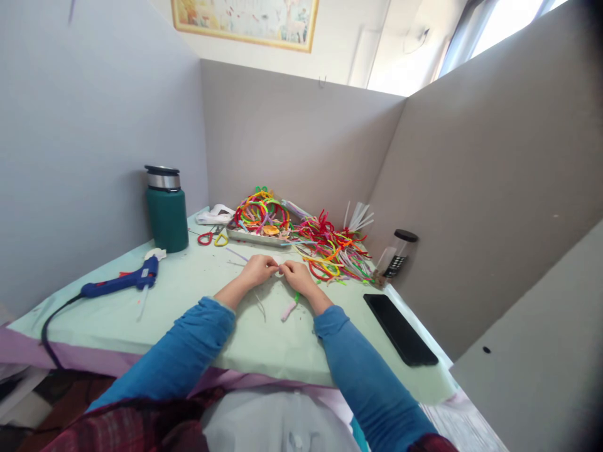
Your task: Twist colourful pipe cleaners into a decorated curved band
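Note:
My left hand (259,270) and my right hand (296,276) meet above the middle of the table, fingertips pinched together around something small and pale that I cannot make out. Just below my right hand lies a small pink piece (289,310) with a green stem. A thin pale strand (260,305) rests on the cloth below my left hand. Beyond the hands, a metal tray (257,237) holds a heap of coloured fuzzy wires, and more coloured wires (330,242) are piled to its right.
At the left are a blue glue gun (120,284) with its cord and a green bottle (168,216). Red-and-yellow-handled scissors (220,239) lie near the tray. A black phone (400,329) and a clear black-lidded jar (396,256) are at the right. Grey partitions (301,132) surround the table.

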Tool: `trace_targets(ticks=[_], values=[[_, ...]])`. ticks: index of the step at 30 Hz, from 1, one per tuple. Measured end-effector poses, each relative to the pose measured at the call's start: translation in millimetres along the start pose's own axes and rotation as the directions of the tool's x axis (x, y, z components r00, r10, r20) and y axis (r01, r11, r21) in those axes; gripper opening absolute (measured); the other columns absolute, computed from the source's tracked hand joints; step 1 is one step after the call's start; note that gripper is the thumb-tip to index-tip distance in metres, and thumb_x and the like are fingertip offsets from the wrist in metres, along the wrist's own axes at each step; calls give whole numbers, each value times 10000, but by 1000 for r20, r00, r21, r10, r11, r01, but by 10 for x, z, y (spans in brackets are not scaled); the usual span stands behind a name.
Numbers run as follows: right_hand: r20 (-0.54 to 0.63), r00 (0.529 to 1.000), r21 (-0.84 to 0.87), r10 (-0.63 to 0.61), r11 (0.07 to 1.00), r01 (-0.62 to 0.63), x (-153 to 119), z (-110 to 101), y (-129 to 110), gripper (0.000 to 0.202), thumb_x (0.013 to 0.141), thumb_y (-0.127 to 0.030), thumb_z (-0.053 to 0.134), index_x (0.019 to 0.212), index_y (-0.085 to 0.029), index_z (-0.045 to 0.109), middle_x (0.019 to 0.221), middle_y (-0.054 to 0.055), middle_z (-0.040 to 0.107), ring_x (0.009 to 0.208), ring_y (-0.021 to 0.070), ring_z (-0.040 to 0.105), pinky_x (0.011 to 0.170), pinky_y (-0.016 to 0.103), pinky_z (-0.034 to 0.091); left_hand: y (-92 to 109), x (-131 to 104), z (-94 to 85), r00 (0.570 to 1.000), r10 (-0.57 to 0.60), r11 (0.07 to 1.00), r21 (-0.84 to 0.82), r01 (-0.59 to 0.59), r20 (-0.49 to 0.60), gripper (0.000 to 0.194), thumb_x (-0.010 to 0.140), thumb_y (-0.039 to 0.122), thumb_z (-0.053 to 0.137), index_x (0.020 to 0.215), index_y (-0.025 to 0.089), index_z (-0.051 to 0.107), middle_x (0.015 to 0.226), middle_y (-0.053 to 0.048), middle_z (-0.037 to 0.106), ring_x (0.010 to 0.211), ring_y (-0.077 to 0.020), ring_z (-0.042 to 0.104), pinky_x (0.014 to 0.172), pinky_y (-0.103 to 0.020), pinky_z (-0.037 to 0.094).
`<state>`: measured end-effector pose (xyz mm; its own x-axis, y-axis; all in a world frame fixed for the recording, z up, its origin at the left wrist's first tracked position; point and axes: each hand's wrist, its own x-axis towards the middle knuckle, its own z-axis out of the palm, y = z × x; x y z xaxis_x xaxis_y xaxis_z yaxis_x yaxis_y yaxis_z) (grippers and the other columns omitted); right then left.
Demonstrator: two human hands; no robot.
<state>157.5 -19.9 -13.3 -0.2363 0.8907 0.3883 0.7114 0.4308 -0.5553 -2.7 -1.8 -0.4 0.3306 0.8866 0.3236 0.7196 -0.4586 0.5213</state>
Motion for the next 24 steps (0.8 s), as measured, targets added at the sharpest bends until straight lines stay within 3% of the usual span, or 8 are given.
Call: trace_targets(ticks=[24], values=[[19, 1000, -22, 3, 1000, -2, 7, 6, 7, 301, 851, -328, 411, 751, -170, 647, 724, 19, 640, 670, 114, 510, 595, 204, 312, 42, -3, -17, 994, -102, 994, -41, 103, 34, 256, 693, 315, 548, 786, 137, 706, 730, -41, 677, 686, -154, 574, 599, -230, 375]])
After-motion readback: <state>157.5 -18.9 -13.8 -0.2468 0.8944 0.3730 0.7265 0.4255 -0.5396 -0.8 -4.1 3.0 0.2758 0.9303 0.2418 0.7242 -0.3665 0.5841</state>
